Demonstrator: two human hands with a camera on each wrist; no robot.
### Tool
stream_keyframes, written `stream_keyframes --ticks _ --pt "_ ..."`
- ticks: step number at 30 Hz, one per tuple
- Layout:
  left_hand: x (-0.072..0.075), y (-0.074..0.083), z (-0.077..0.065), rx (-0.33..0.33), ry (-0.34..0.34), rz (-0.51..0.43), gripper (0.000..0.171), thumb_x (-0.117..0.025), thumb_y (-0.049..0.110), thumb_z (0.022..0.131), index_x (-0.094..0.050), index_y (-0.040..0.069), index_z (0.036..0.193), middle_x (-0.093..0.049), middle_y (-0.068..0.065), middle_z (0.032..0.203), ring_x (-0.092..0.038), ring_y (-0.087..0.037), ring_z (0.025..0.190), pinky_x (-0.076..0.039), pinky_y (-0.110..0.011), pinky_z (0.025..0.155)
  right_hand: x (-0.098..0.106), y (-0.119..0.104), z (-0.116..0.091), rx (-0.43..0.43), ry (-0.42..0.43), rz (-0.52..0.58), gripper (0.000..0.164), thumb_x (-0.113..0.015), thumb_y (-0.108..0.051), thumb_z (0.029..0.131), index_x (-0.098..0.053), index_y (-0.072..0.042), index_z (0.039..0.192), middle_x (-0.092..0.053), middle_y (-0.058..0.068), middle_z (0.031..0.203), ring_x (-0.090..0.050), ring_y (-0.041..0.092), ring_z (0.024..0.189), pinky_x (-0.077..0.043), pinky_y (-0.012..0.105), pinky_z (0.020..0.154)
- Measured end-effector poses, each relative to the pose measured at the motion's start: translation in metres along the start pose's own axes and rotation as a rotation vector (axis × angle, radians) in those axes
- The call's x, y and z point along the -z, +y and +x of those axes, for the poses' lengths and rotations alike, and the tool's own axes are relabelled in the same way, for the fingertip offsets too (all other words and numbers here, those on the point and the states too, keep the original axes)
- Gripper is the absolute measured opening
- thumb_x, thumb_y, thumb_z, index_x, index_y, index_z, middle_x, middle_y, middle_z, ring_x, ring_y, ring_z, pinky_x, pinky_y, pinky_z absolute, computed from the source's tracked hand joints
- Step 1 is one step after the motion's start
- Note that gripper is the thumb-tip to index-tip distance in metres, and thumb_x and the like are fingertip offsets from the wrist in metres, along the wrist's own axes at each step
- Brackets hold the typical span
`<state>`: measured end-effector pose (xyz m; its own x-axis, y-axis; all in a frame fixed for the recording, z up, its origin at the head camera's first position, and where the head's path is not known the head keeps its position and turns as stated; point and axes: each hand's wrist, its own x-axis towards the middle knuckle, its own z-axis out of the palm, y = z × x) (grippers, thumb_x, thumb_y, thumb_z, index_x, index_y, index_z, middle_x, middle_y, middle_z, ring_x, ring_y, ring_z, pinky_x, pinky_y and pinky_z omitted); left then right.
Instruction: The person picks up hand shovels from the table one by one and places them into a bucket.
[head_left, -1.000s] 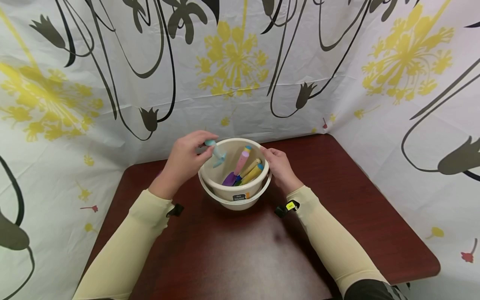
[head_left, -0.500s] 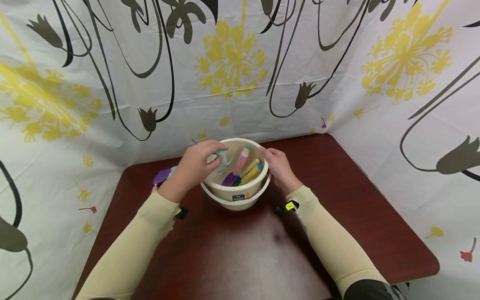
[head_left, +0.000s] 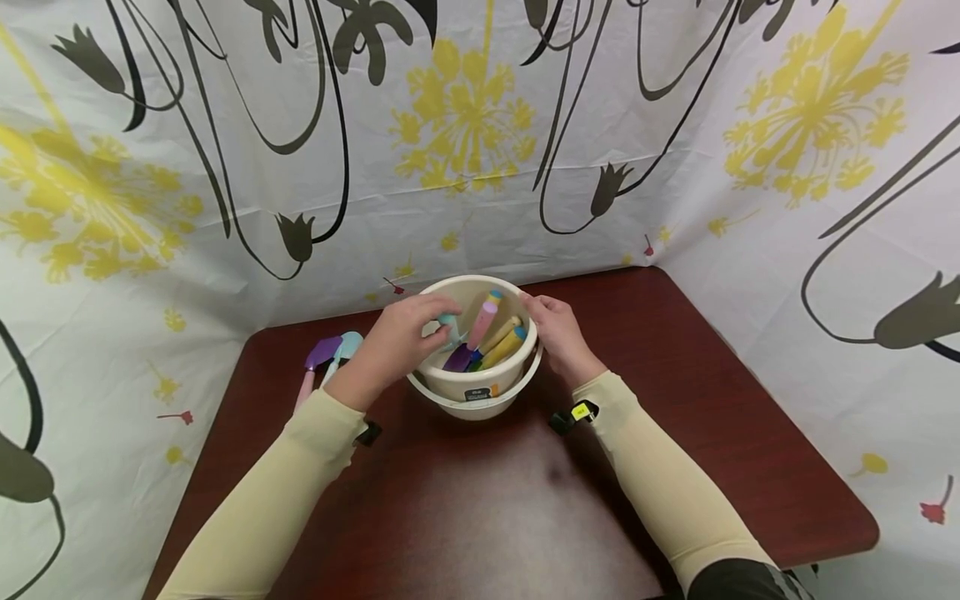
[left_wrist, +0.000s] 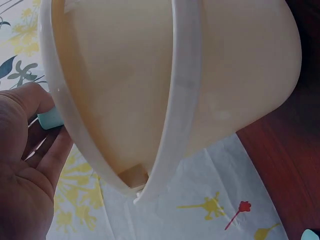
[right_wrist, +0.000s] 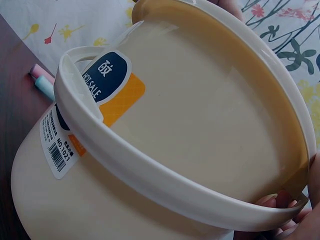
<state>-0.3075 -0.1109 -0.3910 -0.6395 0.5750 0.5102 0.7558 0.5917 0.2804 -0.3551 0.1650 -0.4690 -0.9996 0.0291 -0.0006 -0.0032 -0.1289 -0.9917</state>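
Note:
A cream plastic bucket [head_left: 450,385] stands near the back of the table, its white carrying handle [right_wrist: 150,170] lowered around the front. My left hand [head_left: 396,343] is over the bucket's left rim and pinches the end of a small light-blue tool [left_wrist: 51,119]; the tool's lower part is inside the bucket and its kind is hidden. My right hand [head_left: 558,337] grips the rim on the right, fingers inside. Within the bucket lean a toy shovel with a pink handle [head_left: 482,327] and purple blade, and tools with yellow handles [head_left: 504,348].
Left of the bucket, partly behind my left wrist, lie a purple shovel [head_left: 322,352] with a pink handle and a light-blue shovel [head_left: 349,343]. A patterned curtain [head_left: 465,225] closes off the dark red table [head_left: 480,500] at the back and sides.
My left hand has moved right and down, lowering the light-blue tool into the bucket. The two shovels on the left came into sight as it moved. My right hand stays on the rim.

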Motion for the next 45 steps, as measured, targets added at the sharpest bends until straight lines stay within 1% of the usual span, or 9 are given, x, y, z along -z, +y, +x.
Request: stream_keyframes --ticks 5,9,14,18,22,28,33,40,45 --pt "-0.003 -0.002 -0.001 0.015 -0.012 -0.012 0.026 -0.08 0.004 0.1 -0.08 0.007 0.126 -0.078 -0.009 0.128 -0.074 -0.027 0.118 -0.06 -0.047 0.099 -0.001 -0.002 -0.001 0.0 0.0 0.002 0.04 -0.072 -0.038 0.109 -0.067 -0.004 0.089 -0.067 0.005 0.081 -0.067 0.012 0.066 -0.056 0.025 0.056" --pt "-0.004 -0.001 -0.001 0.047 -0.044 -0.018 0.025 -0.08 0.005 0.101 -0.081 0.007 0.126 -0.078 -0.009 0.129 -0.073 -0.027 0.121 -0.059 -0.047 0.102 -0.001 -0.002 0.0 0.002 0.001 -0.001 0.039 -0.071 -0.038 0.11 -0.067 -0.004 0.091 -0.068 0.005 0.083 -0.067 0.012 0.068 -0.057 0.026 0.057" --pt "-0.005 0.001 -0.001 0.084 -0.079 -0.009 0.024 -0.08 0.008 0.102 -0.081 0.008 0.125 -0.078 -0.009 0.128 -0.073 -0.027 0.12 -0.058 -0.048 0.104 -0.001 -0.002 0.0 -0.003 -0.003 -0.005 0.039 -0.071 -0.039 0.11 -0.068 -0.003 0.093 -0.067 0.004 0.082 -0.067 0.012 0.066 -0.056 0.025 0.056" --pt "-0.006 -0.001 -0.001 0.092 -0.107 0.001 0.024 -0.08 0.008 0.101 -0.08 0.007 0.125 -0.077 -0.008 0.128 -0.072 -0.027 0.12 -0.058 -0.048 0.104 -0.001 -0.004 -0.001 -0.013 -0.007 0.007 0.039 -0.071 -0.039 0.11 -0.068 -0.004 0.093 -0.066 0.004 0.08 -0.065 0.012 0.062 -0.053 0.025 0.052" --pt "-0.007 -0.002 0.0 0.094 -0.142 0.01 0.025 -0.081 0.008 0.1 -0.08 0.008 0.125 -0.078 -0.008 0.127 -0.072 -0.026 0.12 -0.057 -0.048 0.105 -0.001 -0.003 -0.001 -0.016 -0.003 0.012 0.038 -0.071 -0.038 0.11 -0.067 -0.005 0.091 -0.067 0.004 0.08 -0.065 0.011 0.062 -0.054 0.025 0.052" --pt "-0.008 -0.001 0.003 0.114 -0.206 -0.004 0.024 -0.082 0.009 0.1 -0.081 0.007 0.124 -0.079 -0.007 0.123 -0.073 -0.027 0.117 -0.058 -0.048 0.103 -0.001 -0.004 -0.001 -0.009 -0.002 0.0 0.038 -0.071 -0.038 0.11 -0.067 -0.007 0.09 -0.066 0.003 0.08 -0.065 0.011 0.063 -0.054 0.025 0.053" --pt "-0.009 0.002 0.006 0.131 -0.261 -0.009 0.022 -0.082 0.01 0.1 -0.082 0.006 0.121 -0.079 -0.005 0.12 -0.072 -0.024 0.115 -0.057 -0.046 0.104 -0.001 -0.004 -0.003 -0.005 -0.003 0.006 0.038 -0.071 -0.037 0.11 -0.067 -0.006 0.088 -0.066 0.002 0.078 -0.064 0.01 0.063 -0.054 0.024 0.054" --pt "-0.008 0.005 0.014 0.116 -0.36 -0.045 0.022 -0.082 0.012 0.1 -0.083 0.006 0.121 -0.08 -0.004 0.117 -0.071 -0.021 0.11 -0.057 -0.042 0.1 0.0 -0.003 -0.003 -0.006 -0.002 -0.004 0.038 -0.071 -0.038 0.11 -0.067 -0.007 0.088 -0.066 0.001 0.077 -0.064 0.01 0.062 -0.054 0.024 0.053" --pt "-0.008 0.005 0.016 0.122 -0.408 -0.077 0.024 -0.082 0.011 0.1 -0.083 0.003 0.123 -0.08 -0.005 0.119 -0.071 -0.022 0.113 -0.056 -0.042 0.103 0.0 -0.001 -0.002 -0.004 0.001 -0.014 0.039 -0.07 -0.039 0.11 -0.067 -0.007 0.088 -0.066 0.002 0.078 -0.065 0.011 0.064 -0.055 0.024 0.056"
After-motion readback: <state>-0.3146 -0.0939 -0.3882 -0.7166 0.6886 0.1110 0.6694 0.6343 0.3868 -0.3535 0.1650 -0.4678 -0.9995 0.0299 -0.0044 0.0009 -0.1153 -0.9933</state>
